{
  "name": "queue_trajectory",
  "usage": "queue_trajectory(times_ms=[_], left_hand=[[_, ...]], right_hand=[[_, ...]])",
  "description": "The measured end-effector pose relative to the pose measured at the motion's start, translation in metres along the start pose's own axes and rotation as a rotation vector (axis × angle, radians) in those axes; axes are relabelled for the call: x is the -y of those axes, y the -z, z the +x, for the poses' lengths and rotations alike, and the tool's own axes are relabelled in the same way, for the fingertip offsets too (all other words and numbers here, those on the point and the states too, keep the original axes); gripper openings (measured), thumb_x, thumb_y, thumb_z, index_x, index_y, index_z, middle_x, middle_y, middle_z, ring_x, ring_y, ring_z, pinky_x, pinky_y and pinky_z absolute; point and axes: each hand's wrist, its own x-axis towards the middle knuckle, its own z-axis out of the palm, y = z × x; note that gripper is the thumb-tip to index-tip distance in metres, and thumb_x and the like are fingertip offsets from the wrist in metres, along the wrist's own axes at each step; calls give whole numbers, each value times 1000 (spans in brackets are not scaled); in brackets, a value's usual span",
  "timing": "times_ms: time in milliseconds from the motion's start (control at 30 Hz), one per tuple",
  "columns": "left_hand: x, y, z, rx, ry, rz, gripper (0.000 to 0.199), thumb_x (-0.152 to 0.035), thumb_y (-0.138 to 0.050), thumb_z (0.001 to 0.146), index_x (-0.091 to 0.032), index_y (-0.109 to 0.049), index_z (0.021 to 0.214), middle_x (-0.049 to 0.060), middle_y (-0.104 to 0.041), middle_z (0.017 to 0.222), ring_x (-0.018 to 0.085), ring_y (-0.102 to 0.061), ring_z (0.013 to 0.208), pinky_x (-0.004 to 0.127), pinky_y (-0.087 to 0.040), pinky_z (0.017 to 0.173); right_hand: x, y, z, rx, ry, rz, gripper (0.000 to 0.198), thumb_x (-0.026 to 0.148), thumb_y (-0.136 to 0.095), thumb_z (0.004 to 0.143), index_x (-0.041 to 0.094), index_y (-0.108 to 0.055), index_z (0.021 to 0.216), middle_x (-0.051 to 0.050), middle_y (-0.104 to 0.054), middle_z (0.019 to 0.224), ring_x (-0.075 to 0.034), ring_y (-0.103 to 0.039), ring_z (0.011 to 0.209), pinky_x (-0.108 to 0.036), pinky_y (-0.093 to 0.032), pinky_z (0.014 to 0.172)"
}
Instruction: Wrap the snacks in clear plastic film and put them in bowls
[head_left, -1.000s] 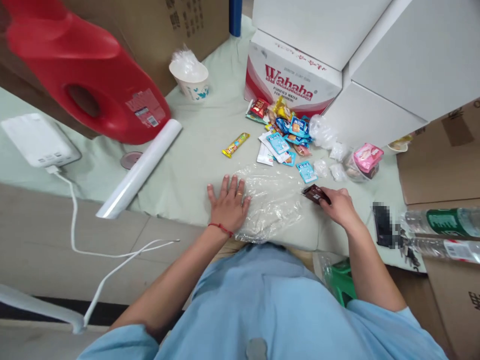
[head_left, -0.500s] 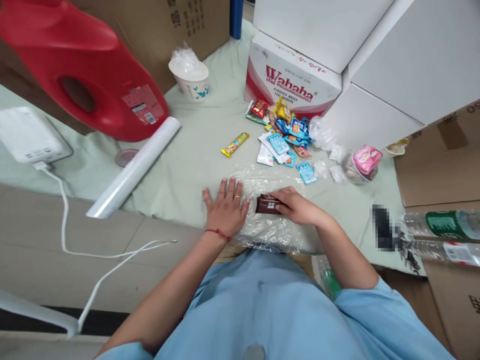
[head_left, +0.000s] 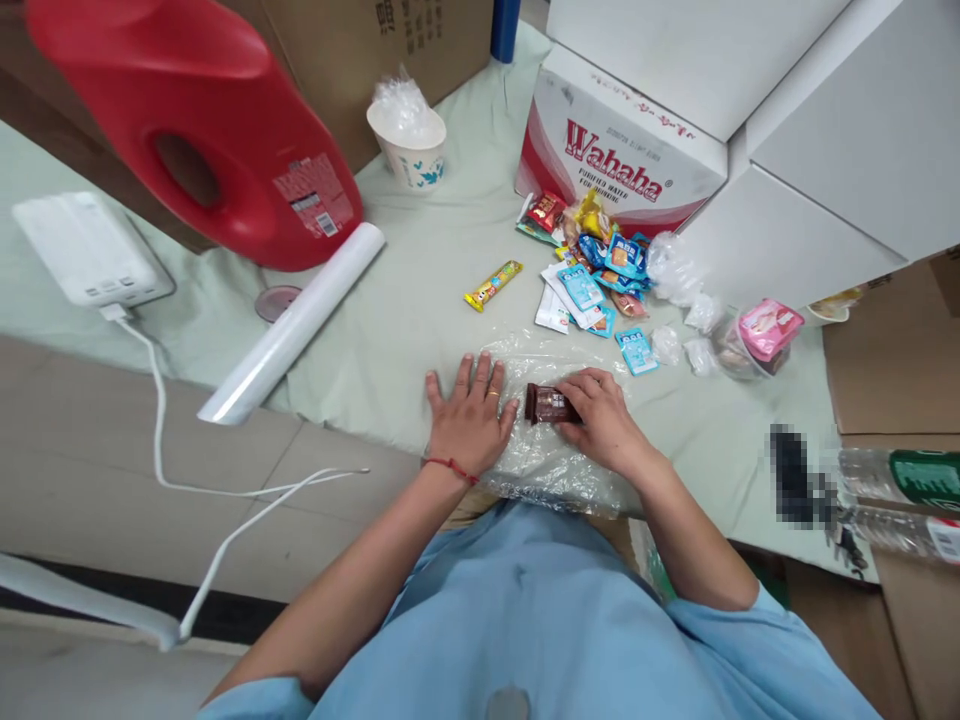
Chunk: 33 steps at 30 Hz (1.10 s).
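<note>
You have soft, even light, with glints on the clear film (head_left: 551,465) and a sheen along the white roll (head_left: 296,322). Wide-angle stretch leans the red jug (head_left: 255,140) outward; mosaic blocks cover a dark item (head_left: 791,475) you can't quite make out.

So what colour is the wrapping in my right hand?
Dark brown wrapping, seen in the head view.

A pale green cloth (head_left: 420,310), wrinkled in places, covers the counter (head_left: 360,400). Below the counter's front left edge I see grey floor tiles (head_left: 82,440) with thin seams, and a dark strip (head_left: 234,618) farther out. A big cardboard box (head_left: 330,60) stands at its back left, near a blue post (head_left: 505,30). White boxes or cabinets (head_left: 675,50) crowd its back right; brown cardboard (head_left: 892,370) flanks its right end.
</note>
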Motion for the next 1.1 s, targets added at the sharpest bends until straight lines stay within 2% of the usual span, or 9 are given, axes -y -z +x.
queue_trajectory(times_ms=[100, 300, 467, 567, 700, 933, 1100], left_hand=[[0, 0, 0, 3, 6, 13, 60, -44, -35, 106, -20, -38, 161, 12, -33, 169, 34, -27, 158, 75, 0, 124], [-2, 0, 0, 5, 28, 22, 61, -43, -30, 107, -18, -35, 162, 13, -33, 169, 33, -27, 159, 74, 1, 124], [-1, -1, 0, 16, 35, 21, 63, -43, -28, 107, -13, -33, 162, 15, -32, 168, 32, -27, 159, 73, 3, 125], [-1, -3, 0, 9, 38, 19, 63, -43, -28, 107, -12, -33, 162, 17, -31, 168, 32, -26, 159, 73, 3, 125], [1, -5, -1, -7, 35, 19, 62, -40, -28, 107, -13, -33, 162, 19, -32, 168, 32, -28, 158, 73, 3, 124], [12, -2, -4, -16, 11, -12, 60, -37, -30, 106, -13, -35, 161, 20, -37, 166, 31, -35, 155, 70, -9, 125], [13, -3, -4, -11, -11, 8, 59, -34, -32, 105, -13, -37, 160, 20, -36, 165, 33, -36, 155, 72, -7, 124]], right_hand=[[2, -1, 3, -13, -47, 2, 53, 30, -72, 88, 20, -61, 139, -14, -63, 133, -36, -43, 128, -52, -39, 107], [2, -4, 2, 1, -61, -70, 48, 27, -72, 87, 18, -64, 133, -15, -65, 125, -36, -44, 125, -51, -37, 105], [2, -1, -7, -68, -114, 46, 47, 32, -73, 86, 18, -64, 130, -13, -64, 116, -34, -46, 117, -47, -41, 101], [10, -4, -5, -110, -107, 82, 49, 34, -73, 87, 18, -63, 132, -13, -63, 118, -33, -46, 118, -46, -41, 102], [20, -18, 2, -66, -96, 69, 49, 30, -72, 87, 18, -63, 134, -14, -61, 123, -35, -43, 121, -49, -40, 104], [12, -33, 2, -73, -83, 138, 54, 28, -72, 86, 23, -60, 138, -13, -60, 125, -34, -43, 121, -51, -42, 103], [13, -33, 6, -101, -89, 140, 54, 28, -72, 86, 22, -60, 138, -13, -59, 122, -33, -43, 122, -50, -42, 105]])
